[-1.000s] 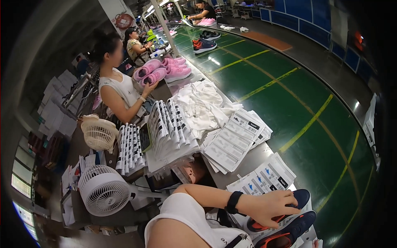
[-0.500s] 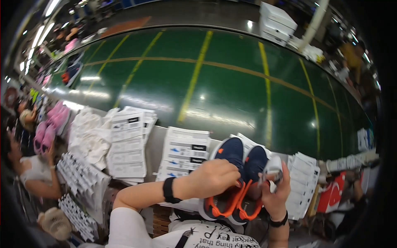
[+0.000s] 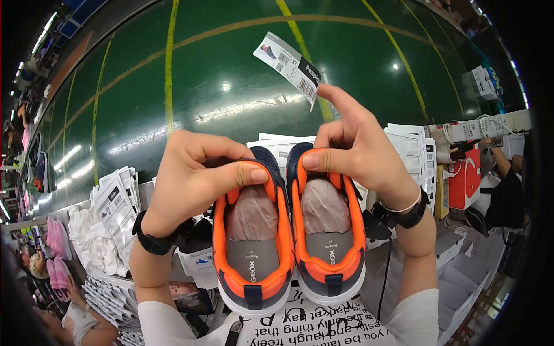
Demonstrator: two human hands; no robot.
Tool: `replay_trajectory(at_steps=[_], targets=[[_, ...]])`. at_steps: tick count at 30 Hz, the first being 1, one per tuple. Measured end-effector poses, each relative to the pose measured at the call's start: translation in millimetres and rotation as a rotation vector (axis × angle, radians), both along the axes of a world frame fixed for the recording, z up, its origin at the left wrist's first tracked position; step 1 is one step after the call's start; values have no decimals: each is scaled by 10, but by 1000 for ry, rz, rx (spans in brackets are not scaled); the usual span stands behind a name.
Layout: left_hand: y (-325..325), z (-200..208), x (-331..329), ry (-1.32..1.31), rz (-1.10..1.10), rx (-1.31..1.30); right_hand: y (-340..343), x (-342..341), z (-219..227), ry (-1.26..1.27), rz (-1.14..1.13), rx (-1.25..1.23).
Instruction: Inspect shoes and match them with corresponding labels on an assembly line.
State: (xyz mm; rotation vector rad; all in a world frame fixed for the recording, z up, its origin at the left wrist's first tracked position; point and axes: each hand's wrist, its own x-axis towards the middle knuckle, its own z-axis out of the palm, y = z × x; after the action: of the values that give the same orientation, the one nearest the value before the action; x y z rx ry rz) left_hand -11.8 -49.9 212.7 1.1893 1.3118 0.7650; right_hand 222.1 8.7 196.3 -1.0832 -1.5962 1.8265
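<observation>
Side by side in front of my chest are two navy sneakers with orange collars and white soles, heels toward me. My left hand [image 3: 196, 181] pinches the tongue of the left sneaker [image 3: 251, 265], thumb inside the opening. With its thumb on the tongue, my right hand [image 3: 360, 153] grips the right sneaker [image 3: 329, 259]. A printed label [image 3: 288, 72] with a shoe picture and barcodes sticks out from my right index finger, above the green surface. Crumpled tissue paper [image 3: 251, 213] fills the front of both shoes. Their toes are partly hidden by my hands.
A long green surface [image 3: 231, 115] with yellow lines stretches beyond my hands. Stacked printed sheets [image 3: 410, 144] lie right, more sheets [image 3: 115, 196] left beside crumpled white paper [image 3: 92, 242]. A red box [image 3: 464, 179] is at right. A person sits lower left near pink shoes [image 3: 57, 277].
The sneakers now appear larger and closer to me. My right hand has moved from beside the shoes onto the right one's tongue. The label now points away, and the view has shifted.
</observation>
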Motion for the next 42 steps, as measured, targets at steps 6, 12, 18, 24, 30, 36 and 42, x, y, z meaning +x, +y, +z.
replay_trajectory(at_steps=[6, 12, 18, 24, 30, 36, 42], targets=[[-293, -249, 41, 331, -58, 582, -427, 80, -321, -27, -157, 573], [-1181, -675, 225, 554, -37, 662, -1252, 402, -575, -390, -48, 797], [-1225, -573, 163, 452, 63, 327, -1360, 316, -511, -227, -276, 303], [-1037, -151, 151, 531, 16, 421, -1175, 247, -177, -136, -410, 205], [-822, 42, 124, -270, 583, 213, -921, 394, -127, 482, -652, -120], [-388, -465, 595, -562, 555, 119, -409, 485, -544, 525, -603, -86], [-279, -873, 199, -917, 500, -52, -74, 521, -667, 535, -560, -91]])
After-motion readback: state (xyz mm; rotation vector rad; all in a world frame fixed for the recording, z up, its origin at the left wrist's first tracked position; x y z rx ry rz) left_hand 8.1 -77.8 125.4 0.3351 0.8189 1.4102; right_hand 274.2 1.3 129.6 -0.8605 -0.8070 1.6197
